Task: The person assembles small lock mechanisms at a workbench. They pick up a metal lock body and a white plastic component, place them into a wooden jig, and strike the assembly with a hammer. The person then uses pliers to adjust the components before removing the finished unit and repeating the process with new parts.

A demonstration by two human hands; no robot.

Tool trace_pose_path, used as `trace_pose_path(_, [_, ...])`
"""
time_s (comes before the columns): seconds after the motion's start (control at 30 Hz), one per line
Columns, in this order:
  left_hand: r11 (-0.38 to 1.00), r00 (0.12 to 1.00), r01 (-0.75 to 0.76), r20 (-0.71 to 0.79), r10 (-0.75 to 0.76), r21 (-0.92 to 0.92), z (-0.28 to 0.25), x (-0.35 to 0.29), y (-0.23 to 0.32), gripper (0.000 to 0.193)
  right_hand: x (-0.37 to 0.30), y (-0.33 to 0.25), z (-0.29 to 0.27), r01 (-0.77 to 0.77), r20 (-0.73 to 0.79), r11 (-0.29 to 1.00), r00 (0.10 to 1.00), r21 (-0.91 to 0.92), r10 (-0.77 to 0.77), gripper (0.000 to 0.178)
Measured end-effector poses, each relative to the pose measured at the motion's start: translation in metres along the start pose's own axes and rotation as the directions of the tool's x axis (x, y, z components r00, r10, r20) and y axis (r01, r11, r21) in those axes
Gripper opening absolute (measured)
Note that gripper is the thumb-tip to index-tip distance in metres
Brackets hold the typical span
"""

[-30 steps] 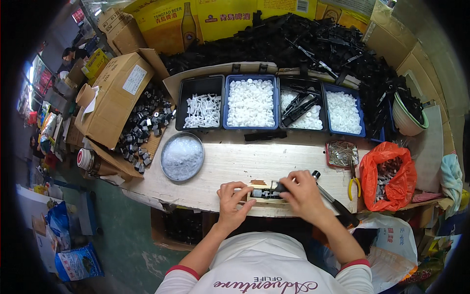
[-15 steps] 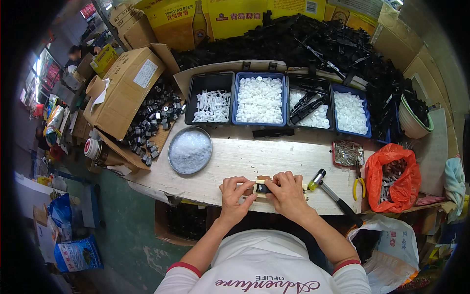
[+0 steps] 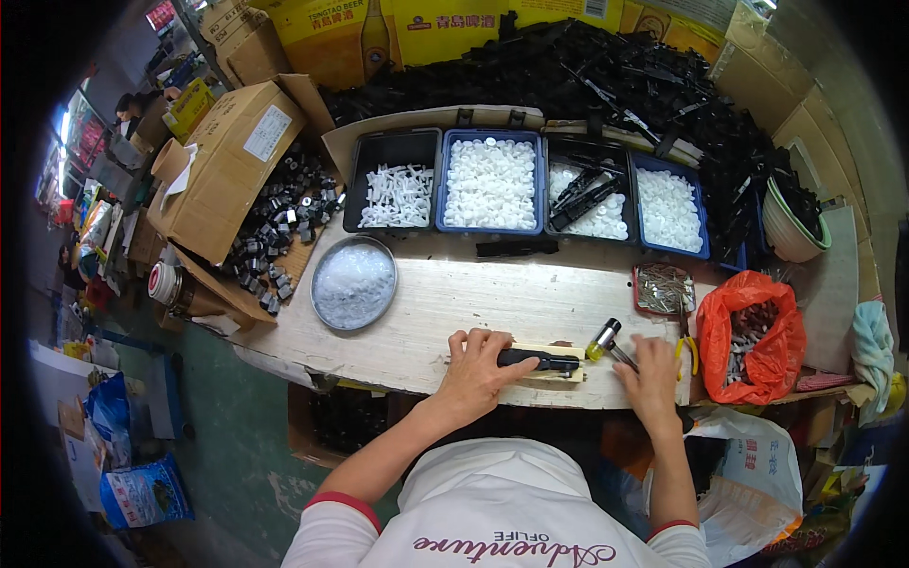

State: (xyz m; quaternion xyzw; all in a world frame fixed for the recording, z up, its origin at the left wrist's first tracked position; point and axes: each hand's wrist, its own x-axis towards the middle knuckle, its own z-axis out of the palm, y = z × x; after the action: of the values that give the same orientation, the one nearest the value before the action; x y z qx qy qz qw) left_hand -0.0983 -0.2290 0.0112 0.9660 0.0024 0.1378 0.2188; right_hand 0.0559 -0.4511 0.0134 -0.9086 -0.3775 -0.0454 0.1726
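Note:
My left hand (image 3: 476, 376) is closed on a long black plastic part (image 3: 538, 360), its thumb along the near side. The part lies over a cream-coloured block or jig (image 3: 574, 376) near the table's front edge; my fingers hide its left end. To the right my right hand (image 3: 651, 383), smeared by motion, is over the handle of a hammer (image 3: 604, 336). The hammer's head has a silver end and a yellow end. Whether my right fingers close round the handle cannot be made out.
Trays of small white plastic pieces (image 3: 490, 185) line the back, before a heap of black parts (image 3: 530, 71). A round metal dish (image 3: 354, 284) stands left. Toward the right are a red box of metal pins (image 3: 663, 287), yellow-handled pliers (image 3: 692, 355) and a red plastic bag (image 3: 753, 327).
The black part now lies on the jig under my left hand. My right hand has left the jig and moved right to the hammer. The whole view has shifted slightly.

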Motion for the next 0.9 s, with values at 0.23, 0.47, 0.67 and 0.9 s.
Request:
trace_pose_path(0.23, [0.988,0.985,-0.088,0.161,0.068,0.124,-0.003,0.004,-0.003,0.063,-0.007,-0.008,0.0,0.042,-0.006,0.938,0.999,0.344,-0.042,0.022])
trace_pose_path(0.47, [0.976,0.979,-0.122,0.184,0.089,0.178,-0.006,0.004,-0.001,0.06,0.001,-0.057,-0.054,0.186,0.045,0.952,0.978,0.242,-0.202,0.017])
trace_pose_path(0.67, [0.976,0.977,-0.134,0.189,0.101,0.172,-0.005,0.006,-0.001,0.053,-0.001,-0.063,-0.031,0.225,0.169,0.972,0.958,0.067,-0.233,0.017])
trace_pose_path(0.9, [0.974,0.971,-0.141,0.217,0.101,0.176,-0.009,0.01,0.003,0.053,-0.007,-0.067,-0.027,0.204,0.181,0.977,0.961,0.061,-0.211,0.015])
